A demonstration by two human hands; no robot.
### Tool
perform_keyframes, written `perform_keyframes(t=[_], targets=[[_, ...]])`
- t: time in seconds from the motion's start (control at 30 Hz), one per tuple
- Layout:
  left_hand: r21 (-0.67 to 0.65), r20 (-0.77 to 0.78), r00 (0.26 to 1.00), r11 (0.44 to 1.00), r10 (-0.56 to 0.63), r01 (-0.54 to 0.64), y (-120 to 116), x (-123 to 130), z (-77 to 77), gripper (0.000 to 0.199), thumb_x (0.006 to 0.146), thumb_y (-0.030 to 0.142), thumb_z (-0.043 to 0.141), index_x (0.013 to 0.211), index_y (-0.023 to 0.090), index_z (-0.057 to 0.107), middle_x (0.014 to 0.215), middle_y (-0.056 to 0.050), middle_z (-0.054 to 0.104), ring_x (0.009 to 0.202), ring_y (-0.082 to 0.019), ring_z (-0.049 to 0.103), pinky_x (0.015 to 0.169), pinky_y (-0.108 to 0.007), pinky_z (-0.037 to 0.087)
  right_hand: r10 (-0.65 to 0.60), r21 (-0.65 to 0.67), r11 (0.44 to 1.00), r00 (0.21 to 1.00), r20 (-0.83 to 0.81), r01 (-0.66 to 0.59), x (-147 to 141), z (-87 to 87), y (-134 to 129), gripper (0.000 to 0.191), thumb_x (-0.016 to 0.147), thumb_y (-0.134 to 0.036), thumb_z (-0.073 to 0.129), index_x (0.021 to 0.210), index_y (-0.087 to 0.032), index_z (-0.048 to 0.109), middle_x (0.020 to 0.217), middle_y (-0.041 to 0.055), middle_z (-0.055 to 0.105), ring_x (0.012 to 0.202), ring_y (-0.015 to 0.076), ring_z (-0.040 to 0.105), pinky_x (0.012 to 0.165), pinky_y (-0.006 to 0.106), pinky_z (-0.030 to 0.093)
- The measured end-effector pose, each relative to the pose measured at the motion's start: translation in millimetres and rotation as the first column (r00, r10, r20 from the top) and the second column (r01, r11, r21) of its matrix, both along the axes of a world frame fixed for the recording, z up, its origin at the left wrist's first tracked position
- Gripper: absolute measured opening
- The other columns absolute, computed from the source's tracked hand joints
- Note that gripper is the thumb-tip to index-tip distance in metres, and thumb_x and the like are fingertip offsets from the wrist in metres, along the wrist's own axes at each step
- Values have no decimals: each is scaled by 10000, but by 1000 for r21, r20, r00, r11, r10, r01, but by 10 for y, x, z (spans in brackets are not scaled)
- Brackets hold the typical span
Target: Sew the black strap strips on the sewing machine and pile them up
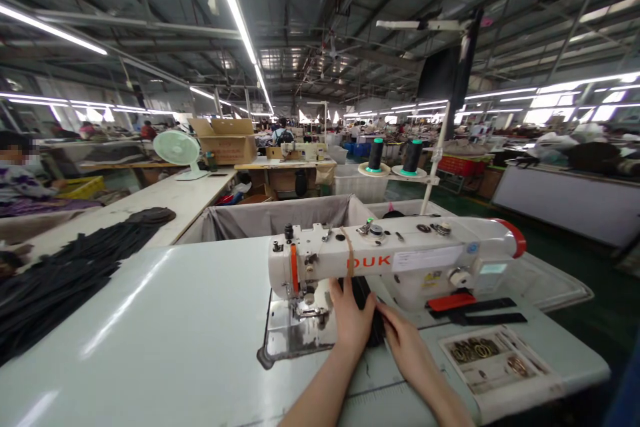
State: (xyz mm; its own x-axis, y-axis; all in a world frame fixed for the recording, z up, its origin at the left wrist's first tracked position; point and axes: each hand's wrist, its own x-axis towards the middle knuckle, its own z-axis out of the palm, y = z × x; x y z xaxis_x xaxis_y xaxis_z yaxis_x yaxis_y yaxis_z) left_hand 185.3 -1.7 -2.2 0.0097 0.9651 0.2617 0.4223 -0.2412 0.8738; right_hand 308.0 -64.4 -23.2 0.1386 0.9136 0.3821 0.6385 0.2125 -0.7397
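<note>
left hand (351, 320) and right hand (406, 340) pinch black fabric strip (374, 327) at sewing machine (390, 260).

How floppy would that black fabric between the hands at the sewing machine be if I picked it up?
Probably limp: the black fabric bunches between the left hand and right hand, and the similar pile at left slumps in soft folds. Its matte look suggests it won't be slippery.

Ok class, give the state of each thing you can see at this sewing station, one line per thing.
Left hand: touching the black fabric.
Right hand: touching the black fabric.
Black fabric: gathered between the hands.
Sewing machine: display lit.
Cardboard box: flaps open.
Thread cones: upright on their stand.
</note>
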Motion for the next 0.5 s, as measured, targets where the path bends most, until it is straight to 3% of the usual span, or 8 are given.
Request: perform_keyframes(t=[0.13, 0.3, 0.4, 0.5], targets=[[12, -62, 995, 997, -76, 77, -13, -19, 6, 354, 724, 289, 666, 1074, 264, 713, 1435, -51, 430, 1435, -335, 163, 1175, -443, 185, -75, 26, 997, 984, 163, 72, 17, 38, -28, 409, 802, -183, 424, 1127, -218, 671, 1133, 71, 670, 1096, 263, 594, 1008, 455, 428], [12, -59, 997, 999, -42, 43, -5, -2, 7, 384, 684, 224, 673, 1061, 273, 723, 1440, -21, 436, 1439, -320, 158, 1181, -421, 196, -300, 68, 953, 896, 329, 294, 199, -9, -180, 308, 846, -276, 467, 1042, -220, 698, 971, 132, 643, 953, 354, 583, 910, 543, 424], [22, -85, 996, 999, -41, 43, -9, -20, -8, 376, 702, 232, 664, 1072, 270, 722, 1445, -27, 429, 1434, -320, 175, 1178, -425, 206, -317, 75, 947, 863, 394, 313, 262, -38, -164, 289, 871, -280, 434, 908, -239, 718, 800, 101, 628, 830, 316, 594, 815, 471, 468], [23, -125, 991, 999, -37, 40, -6, -25, -26, 372, 733, 248, 645, 1099, 263, 714, 1452, -38, 415, 1427, -328, 186, 1172, -431, 220, -307, 97, 950, 848, 431, 295, 332, 4, -185, 296, 872, -255, 416, 858, -248, 712, 766, 80, 638, 795, 281, 610, 760, 408, 486]])
